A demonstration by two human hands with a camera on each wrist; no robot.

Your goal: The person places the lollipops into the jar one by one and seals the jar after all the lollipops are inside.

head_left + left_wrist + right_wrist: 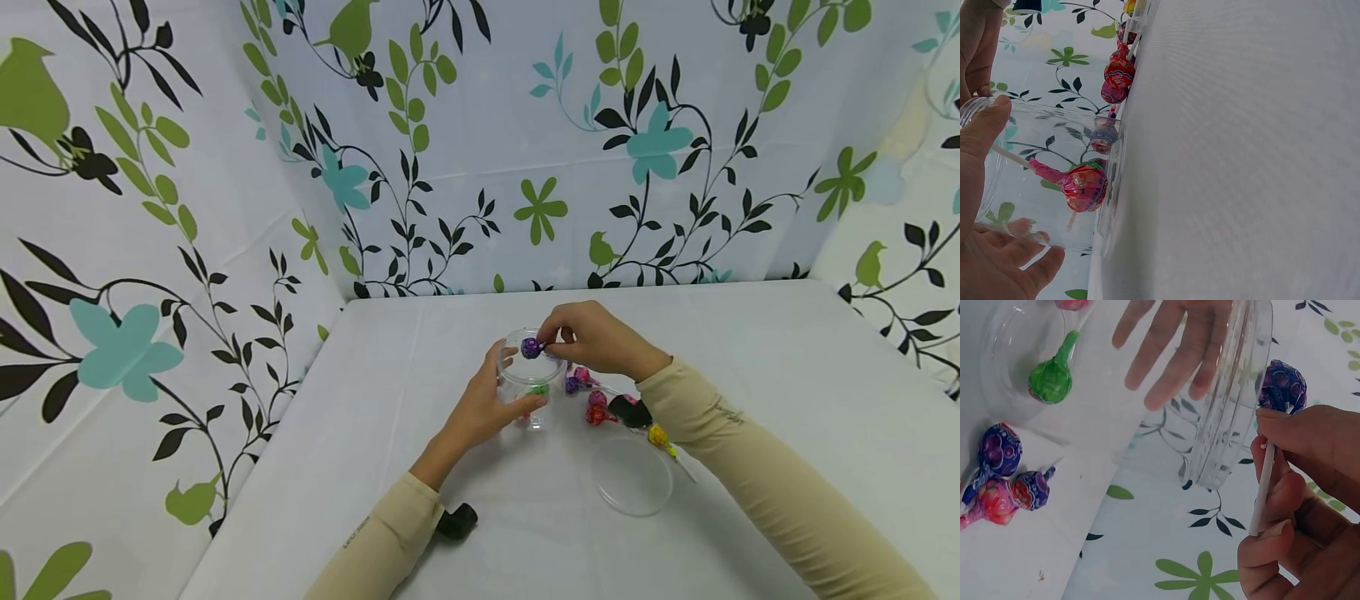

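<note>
My left hand [486,406] grips a clear plastic jar [529,377] that stands upright on the white table [750,392]; my thumb lies on one side of its wall and my fingers [1166,350] curl round the other side, seen through the plastic in the right wrist view. My right hand [592,337] pinches the white stick of a purple lollipop [532,347] between thumb and fingertips and holds the wrapped head right at the jar's open rim. Whether the purple lollipop touches the rim, I cannot tell.

Inside the jar, two lollipops rest near the bottom: a green lollipop [1051,379] and a red lollipop [1085,185] with a pink twist of wrapper at its neck, its stick leaning up against the wall.

On the table just beside the jar, under my right wrist, lies a loose cluster of wrapped lollipops [592,398] in purple, pink and red, with a yellow lollipop [658,437] a little nearer to me. A black wrist-camera [630,412] on my right forearm hangs over part of this cluster. The jar's clear round lid [632,477] lies flat on the table, near the yellow lollipop and nearer to me than the jar. Both my forearms wear beige sleeves [757,483]. A floral-printed backdrop [480,142] stands behind and beside the table.
</note>
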